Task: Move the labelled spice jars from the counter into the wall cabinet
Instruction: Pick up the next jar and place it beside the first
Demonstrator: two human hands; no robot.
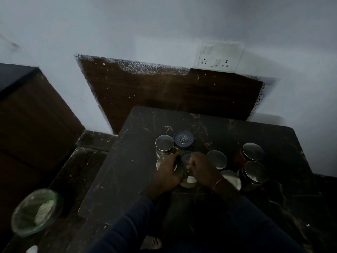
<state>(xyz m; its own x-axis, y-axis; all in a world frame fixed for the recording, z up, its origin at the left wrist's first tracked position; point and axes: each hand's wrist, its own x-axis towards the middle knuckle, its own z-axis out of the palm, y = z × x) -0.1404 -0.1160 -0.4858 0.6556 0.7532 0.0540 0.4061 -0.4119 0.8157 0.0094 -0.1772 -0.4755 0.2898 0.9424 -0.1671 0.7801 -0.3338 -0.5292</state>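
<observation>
Several spice jars stand in a cluster on a dark marbled table top [255,207]. Most have round silver lids; a larger jar with a dark blue lid [183,139] stands at the back. Both my hands close around one glass jar with a dark lid [188,175] in the middle of the cluster. My left hand [168,172] grips its left side and my right hand [202,168] grips its right side, fingers curled. A white label shows low on that jar. Two jars with dark contents [254,172] stand at the right. No wall cabinet is in view.
A brown wooden panel [164,94] leans on the white wall behind the table, under a socket plate [219,56]. A dark wooden cabinet [32,114] stands at the left. A bin with a green liner [35,212] sits on the floor at lower left.
</observation>
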